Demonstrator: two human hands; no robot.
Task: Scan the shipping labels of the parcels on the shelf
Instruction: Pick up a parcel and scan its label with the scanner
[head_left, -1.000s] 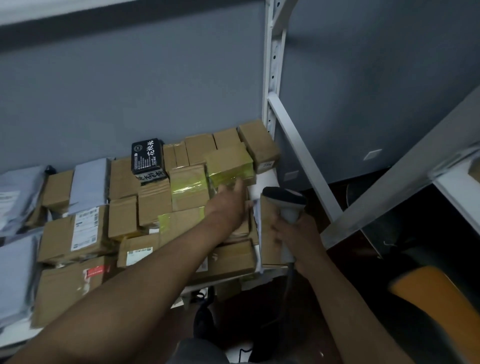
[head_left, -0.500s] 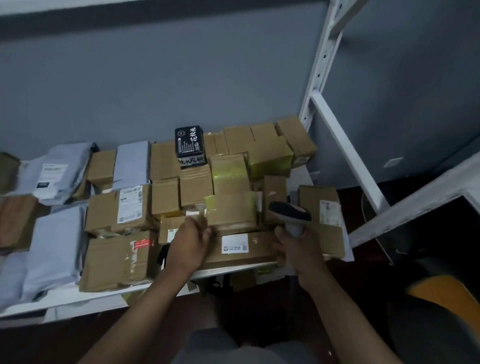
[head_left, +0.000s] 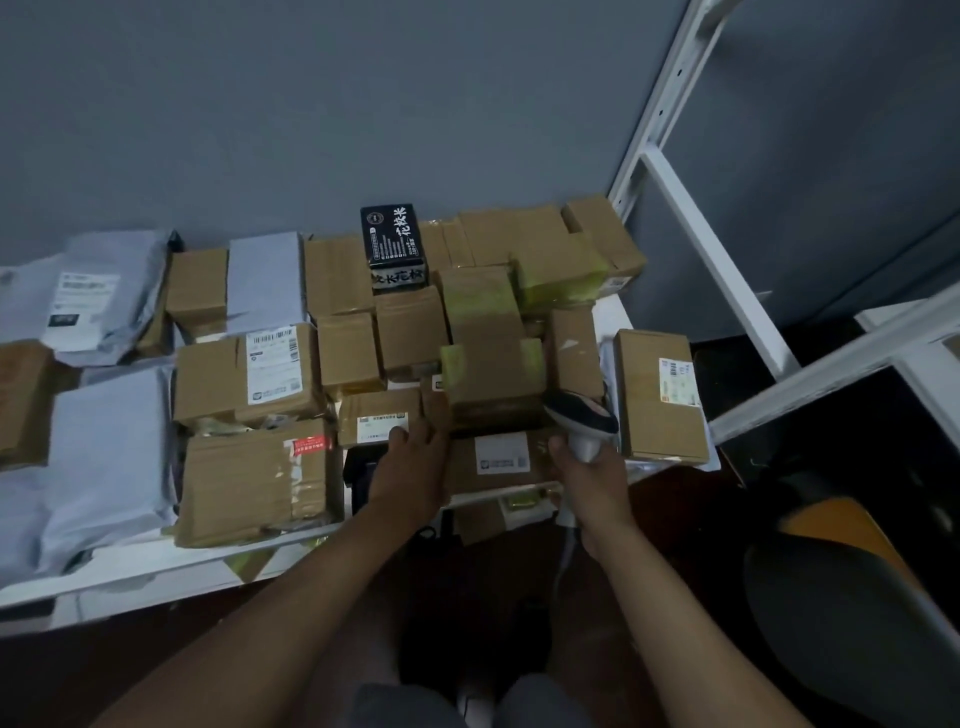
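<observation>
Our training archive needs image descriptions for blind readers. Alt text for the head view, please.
A person's right hand grips a barcode scanner over cardboard parcels crowding a white shelf, while the left hand rests on a small labelled box. Grey mailer bags lie at the left.

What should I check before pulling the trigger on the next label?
1. Scanner gripped by right hand: ok.
2. Small box steadied by left hand: ok.
3. Its label face up: ok, though the fingertips cover one corner.
4. Scanner aimed at that label: cannot tell.
5. Label sharp enough to read: cannot tell, the picture is dim.
6. Neighbouring flat box label unobstructed: ok.
</observation>
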